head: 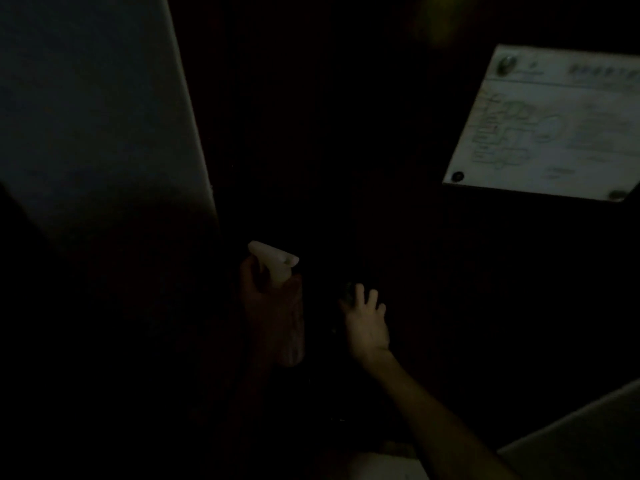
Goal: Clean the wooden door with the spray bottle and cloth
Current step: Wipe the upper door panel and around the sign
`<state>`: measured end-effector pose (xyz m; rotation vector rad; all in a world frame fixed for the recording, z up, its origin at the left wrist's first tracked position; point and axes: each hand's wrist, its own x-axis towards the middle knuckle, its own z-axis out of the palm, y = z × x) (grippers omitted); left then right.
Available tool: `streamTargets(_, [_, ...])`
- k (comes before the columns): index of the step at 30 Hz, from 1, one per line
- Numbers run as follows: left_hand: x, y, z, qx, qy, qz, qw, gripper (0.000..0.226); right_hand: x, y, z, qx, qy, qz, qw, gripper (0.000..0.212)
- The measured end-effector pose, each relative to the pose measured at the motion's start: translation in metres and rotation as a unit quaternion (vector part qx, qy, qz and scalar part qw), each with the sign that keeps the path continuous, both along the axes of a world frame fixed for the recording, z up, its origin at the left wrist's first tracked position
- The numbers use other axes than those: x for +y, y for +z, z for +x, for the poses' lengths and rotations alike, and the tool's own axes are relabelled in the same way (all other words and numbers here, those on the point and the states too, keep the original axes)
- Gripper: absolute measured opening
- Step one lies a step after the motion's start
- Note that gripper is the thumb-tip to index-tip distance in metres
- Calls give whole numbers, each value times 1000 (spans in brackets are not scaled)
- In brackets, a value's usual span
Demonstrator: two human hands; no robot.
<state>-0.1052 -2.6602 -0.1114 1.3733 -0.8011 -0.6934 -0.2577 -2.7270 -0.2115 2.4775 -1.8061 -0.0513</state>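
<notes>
**Dark doorway, bottle in left hand**

We see v. little; the frame is nearly black. The wooden door [346, 133] fills the centre as a dark slab. A pale wall [86, 116] stands on its left edge, and another pale surface [588, 438] cuts in at bottom right. A white notice [554, 126] w/ a diagram, screwed at the corners, sits on the door at upper right.

The spray bottle [277, 263], white trigger head and reddish body, is upright just in front of the door. The left hand [256, 296] is wrapped round its neck.

The right hand [367, 323] has fingers spread and straight, reaching to the door. A small dark thing [348, 289] sits at its fingertips; we can't tell what it is. We can't make out the cloth.
</notes>
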Motion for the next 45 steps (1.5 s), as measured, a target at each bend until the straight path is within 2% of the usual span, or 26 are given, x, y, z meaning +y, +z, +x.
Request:
streamTargets(2, [-1, 0, -8, 36, -22, -15, 999, 48, -2, -5, -22, -2, -4, -1, 1000, 61])
streamTargets(4, [4, 10, -22, 19, -34, -31, 999, 45, 0, -6, -49, 26, -22, 20, 999, 59])
streamTargets(6, [4, 17, -40, 40, -53, -81, 994, 29, 7, -6, -88, 26, -69, 54, 996, 58])
streamTargets(9, [2, 36, -69, 23, -100, -109, 989, 27, 19, 1, -152, 5, -176, 58, 983, 63])
streamTargets(12, [-9, 59, -105, -16, -155, -121, 980, 30, 32, 26, -208, -77, -245, 17, 966, 75])
streamTargets(16, [-32, 98, -169, -42, -232, -150, 960, 41, 50, 83, -276, -116, -270, -63, 954, 80])
streamTargets(21, [-44, 142, -260, -40, -288, -203, 935, 50, 65, 148, -362, -189, -230, -262, 918, 55])
streamTargets(25, [-55, 191, -326, -55, -335, -249, 907, 47, 69, 209, -437, -232, -160, -374, 883, 55])
streamTargets(29, [-66, 248, -382, -71, -342, -314, 883, 47, 47, 301, -501, -251, -94, -470, 841, 57])
streamTargets(36, [-87, 370, -447, -107, -337, -380, 854, 63, -14, 484, -548, -226, -52, -558, 796, 48])
streamTargets(40, [-95, 421, -472, -122, -332, -419, 836, 33, -33, 566, -555, -264, -26, -595, 759, 49])
streamTargets(43, [-102, 441, -483, -121, -325, -439, 829, 27, -40, 615, -556, -264, 6, -638, 723, 51])
streamTargets(45, [-108, 446, -487, -127, -323, -443, 826, 28, -45, 640, -555, -230, 33, -657, 717, 54])
